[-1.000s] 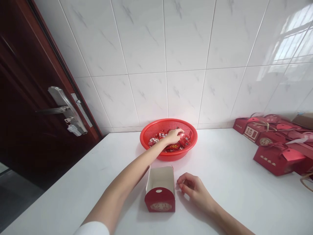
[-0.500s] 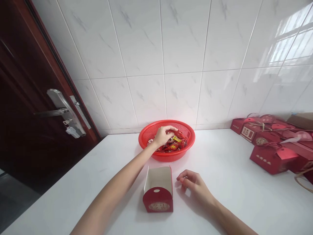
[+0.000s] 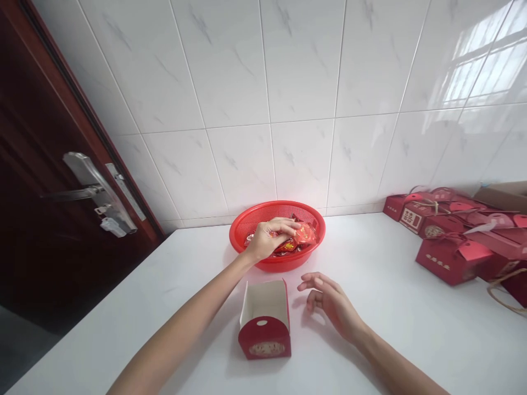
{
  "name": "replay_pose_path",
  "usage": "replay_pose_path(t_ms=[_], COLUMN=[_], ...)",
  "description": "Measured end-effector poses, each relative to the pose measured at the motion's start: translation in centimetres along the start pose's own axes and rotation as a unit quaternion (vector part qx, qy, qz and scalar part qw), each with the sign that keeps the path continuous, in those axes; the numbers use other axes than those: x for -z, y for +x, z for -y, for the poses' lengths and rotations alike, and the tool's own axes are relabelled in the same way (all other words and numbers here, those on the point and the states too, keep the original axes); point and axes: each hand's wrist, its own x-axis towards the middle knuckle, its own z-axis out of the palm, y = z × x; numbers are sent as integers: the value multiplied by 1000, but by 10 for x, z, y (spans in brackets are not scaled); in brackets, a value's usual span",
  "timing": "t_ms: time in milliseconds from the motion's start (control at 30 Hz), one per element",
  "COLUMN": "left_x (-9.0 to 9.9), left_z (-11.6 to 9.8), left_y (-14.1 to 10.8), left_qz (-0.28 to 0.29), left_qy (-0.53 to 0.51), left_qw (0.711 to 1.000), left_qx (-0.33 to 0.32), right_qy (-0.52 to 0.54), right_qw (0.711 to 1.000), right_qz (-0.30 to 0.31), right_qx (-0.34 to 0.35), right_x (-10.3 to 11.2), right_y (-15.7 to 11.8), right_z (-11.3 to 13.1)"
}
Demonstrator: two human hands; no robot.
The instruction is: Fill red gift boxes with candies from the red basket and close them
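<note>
Over the red plastic basket [image 3: 276,265] is my left hand [image 3: 272,239], thumb and fingers closed on a shiny red candy packet [image 3: 305,234]. Beneath it lie several more wrapped candies [image 3: 287,246] in red and gold foil, partly hidden by that hand. In front of the basket stands a red cardboard box [image 3: 264,337], its top open and its pale inside bare. My right hand [image 3: 329,304] hovers just right of the box, fingers apart and bent, holding nothing.
Several closed red gift boxes [image 3: 453,260] with ribbons and cords crowd the table's right side, with a brown carton [image 3: 504,192] behind them. A tiled wall [image 3: 296,153] backs the white table [image 3: 173,291]. At the left is a dark wooden door [image 3: 49,219] with a metal handle.
My left hand has closed on a red candy packet and raised it from the pile. The fingers of my right hand have spread apart. The view has shifted slightly.
</note>
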Motion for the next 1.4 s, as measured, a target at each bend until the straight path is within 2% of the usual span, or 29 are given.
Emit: replay_pose_path(t_ms=[100, 200, 267, 333, 367, 433, 500, 567, 633, 800, 933, 1233, 1300, 1400], left_x=[-14, -22, -21, -13, -7, 9, 25, 38, 44, 32, 22, 17, 20, 24], left_z=[-11, -18, -20, -20, -18, -11, 1, 16, 30, 49, 46, 53, 55, 56], left_y=[-1, -3, -1, 4, 8, 19, 29, 36, 38, 32, 35, 38, 37, 37], left_qz=[108, 228, 272, 269, 250, 198, 160, 173, 226, 349, 394, 408, 402, 363], left_qy=[-20, -28, -39, -50, -36, 40, 145, 196, 231, 300, 323, 328, 319, 313], left_qw=[994, 973, 962, 961, 965, 970, 957, 937, 907, 827, 793, 766, 769, 795], left_qx=[-16, -7, 6, 36, 63, 132, 192, 232, 270, 323, 334, 374, 381, 372], right_qy=[44, 66, 66, 64, 63, 63, 60, 54, 47, 38, 27, 61, 66, 62], right_qw=[998, 996, 995, 994, 994, 993, 993, 994, 995, 996, 996, 994, 994, 993], right_qz=[7, -23, -49, -69, -78, -91, -94, -90, -86, -76, -59, -55, -58, -64], right_qx=[35, 58, 60, 56, 52, 45, 40, 31, 15, -19, -57, -67, -71, -72], right_x=[2, 1, 1, 2, 3, 4, 4, 4, 2, -2, 0, -1, -1, -1], right_y=[0, -1, -2, -1, -1, 0, 0, 0, 0, 0, 2, -1, -1, -1], right_z=[12, 20, 22, 23, 23, 22, 20, 17, 13, -2, -11, -9, -9, -9])
